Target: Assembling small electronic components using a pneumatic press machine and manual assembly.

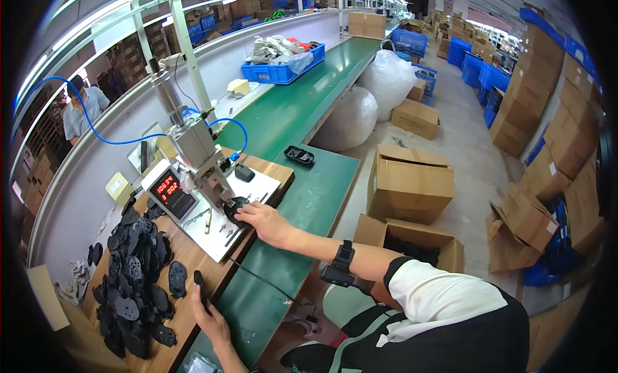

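My right hand (265, 223) is closed on a black plastic shell (237, 211), its fingertips pressing the shell beneath the head of a bench press (205, 164). The press stands on a white base plate (222, 234), beside a box with a red digital display (172, 191). Near the front edge of the wooden board, my left hand (211, 321) grips another black plastic shell (199, 286), seen almost edge-on. A pile of similar flat, mouse-shaped black shells (132, 296) lies to the left, with one single shell (177, 279) just off it.
A green conveyor belt (302, 93) runs into the distance, carrying a blue crate (283, 67). One dark part (299, 155) lies on the green table (325, 186). Cardboard boxes (410, 186) and white bags (344, 119) stand on the floor to the right. A blue air hose (96, 133) loops to the press.
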Action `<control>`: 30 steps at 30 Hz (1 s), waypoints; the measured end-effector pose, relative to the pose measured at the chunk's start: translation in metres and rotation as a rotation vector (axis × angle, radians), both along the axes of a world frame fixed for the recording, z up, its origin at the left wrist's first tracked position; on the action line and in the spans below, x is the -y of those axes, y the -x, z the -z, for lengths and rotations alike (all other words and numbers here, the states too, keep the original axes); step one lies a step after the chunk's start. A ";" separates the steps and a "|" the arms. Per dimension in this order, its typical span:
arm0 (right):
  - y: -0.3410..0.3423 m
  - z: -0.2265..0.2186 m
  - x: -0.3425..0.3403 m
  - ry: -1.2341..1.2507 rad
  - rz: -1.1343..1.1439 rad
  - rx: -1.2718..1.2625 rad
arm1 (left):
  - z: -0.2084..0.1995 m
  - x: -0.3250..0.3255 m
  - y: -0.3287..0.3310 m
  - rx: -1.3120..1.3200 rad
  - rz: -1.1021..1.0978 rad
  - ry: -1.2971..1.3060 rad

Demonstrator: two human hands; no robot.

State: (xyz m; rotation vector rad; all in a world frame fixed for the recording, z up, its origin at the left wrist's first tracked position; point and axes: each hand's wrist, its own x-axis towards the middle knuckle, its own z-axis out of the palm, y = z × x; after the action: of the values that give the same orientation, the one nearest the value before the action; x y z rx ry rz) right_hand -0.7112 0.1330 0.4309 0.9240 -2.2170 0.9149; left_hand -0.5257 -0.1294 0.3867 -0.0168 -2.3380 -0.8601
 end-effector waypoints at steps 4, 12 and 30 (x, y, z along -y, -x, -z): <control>0.009 -0.003 -0.004 -0.112 -0.048 0.074 | 0.010 0.005 0.002 0.015 0.022 -0.090; 0.007 0.000 -0.002 -0.092 -0.049 0.065 | 0.000 -0.005 0.001 -0.026 -0.009 -0.051; 0.009 0.002 -0.001 -0.013 -0.027 -0.013 | -0.006 -0.005 0.000 -0.005 -0.019 -0.099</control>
State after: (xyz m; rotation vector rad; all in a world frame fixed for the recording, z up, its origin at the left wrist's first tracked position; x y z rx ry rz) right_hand -0.7201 0.1341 0.4287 0.9655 -2.2067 0.9056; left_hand -0.5259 -0.1242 0.3927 0.0449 -2.2846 -0.9644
